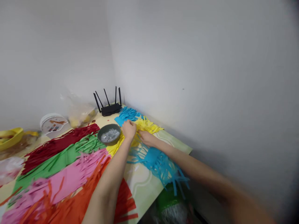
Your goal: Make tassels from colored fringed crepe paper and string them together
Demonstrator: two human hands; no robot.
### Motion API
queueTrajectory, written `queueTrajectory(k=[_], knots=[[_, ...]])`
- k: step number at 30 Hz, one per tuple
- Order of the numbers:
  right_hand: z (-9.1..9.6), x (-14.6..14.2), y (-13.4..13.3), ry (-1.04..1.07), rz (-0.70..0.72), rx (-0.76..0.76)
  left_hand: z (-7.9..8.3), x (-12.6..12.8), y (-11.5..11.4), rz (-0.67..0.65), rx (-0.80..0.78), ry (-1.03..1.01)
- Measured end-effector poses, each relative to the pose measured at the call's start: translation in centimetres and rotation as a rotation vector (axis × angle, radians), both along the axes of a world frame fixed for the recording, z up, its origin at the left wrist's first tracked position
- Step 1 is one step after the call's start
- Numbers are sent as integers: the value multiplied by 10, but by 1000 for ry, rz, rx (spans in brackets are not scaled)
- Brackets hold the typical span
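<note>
My left hand (129, 129) reaches over the table with its fingers curled down onto the yellow paper strips (149, 125), close to the far blue strips (128, 114). My right hand (145, 137) lies beside it on the same yellow strips, fingers pressed down on the paper. Whether either hand grips a strip is hidden by the backs of the hands. A grey bowl (109, 134) of small clear bits stands just left of my left hand.
Dark red (58, 143), green (60, 158), pink (67, 179) and orange (77, 202) strip piles cover the table's left. Another blue strip pile (161, 166) hangs over the right edge. A black router (110, 107), plastic bag (80, 113) and round lid (53, 123) stand by the wall.
</note>
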State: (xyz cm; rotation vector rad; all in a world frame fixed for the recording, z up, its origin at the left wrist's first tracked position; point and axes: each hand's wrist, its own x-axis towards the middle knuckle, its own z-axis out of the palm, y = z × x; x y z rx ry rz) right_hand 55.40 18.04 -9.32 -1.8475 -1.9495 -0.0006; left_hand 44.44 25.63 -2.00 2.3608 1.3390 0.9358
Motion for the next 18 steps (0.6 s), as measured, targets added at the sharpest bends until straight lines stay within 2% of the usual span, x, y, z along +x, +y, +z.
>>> queueTrajectory(k=[5,9,11,14,16,18], knots=[[2,1,25,75,-177,-103,17,-20,18,127,-31,-327],[7,5,28,154,-273,-152,52,-62,38,172,-23,-554],[8,5,29,191,-302,-172,78,-97,48,177,-12,-641],[10,0,30,244,-323,-188,119,-167,56,190,-1,-730],[15,-5,28,281,-324,-176,142,-221,54,202,20,-764],[23,-11,21,323,-294,-135,158,-275,44,236,80,-792]])
